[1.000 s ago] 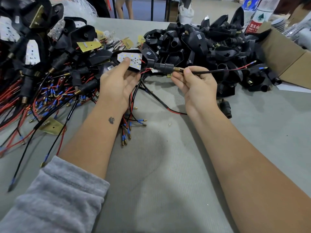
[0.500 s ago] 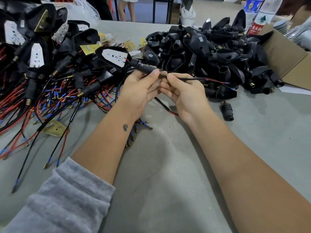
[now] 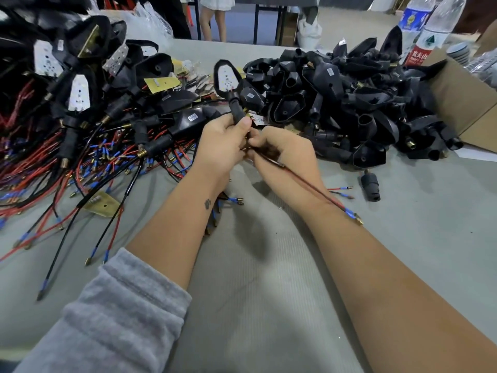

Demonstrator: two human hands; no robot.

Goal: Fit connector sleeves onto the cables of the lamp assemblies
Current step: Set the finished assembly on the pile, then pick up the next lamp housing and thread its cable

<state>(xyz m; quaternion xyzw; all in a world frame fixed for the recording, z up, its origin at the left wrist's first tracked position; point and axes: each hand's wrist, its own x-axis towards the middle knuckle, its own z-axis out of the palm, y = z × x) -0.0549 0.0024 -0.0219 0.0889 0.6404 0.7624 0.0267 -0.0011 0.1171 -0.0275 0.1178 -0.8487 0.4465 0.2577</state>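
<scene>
Head view: lamp (image 3: 226, 76) now stands upright, swung up from lying flat a second ago. Left hand (image 3: 222, 142) grips its sleeve (image 3: 237, 111); right hand (image 3: 285, 152) pinches the cable (image 3: 309, 184) just below, trailing toward the wrist. Sleeve likely seated; assembly looks near done.

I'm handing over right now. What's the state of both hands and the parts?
Left hand grips the black sleeve under the raised lamp. Right hand pinches that lamp's cable, which trails over the right wrist. Sleeve is on the cable; whether it is fully seated cannot be told. Cabled lamps lie piled left, black housings right, one loose sleeve on the table. Left: many more.
</scene>
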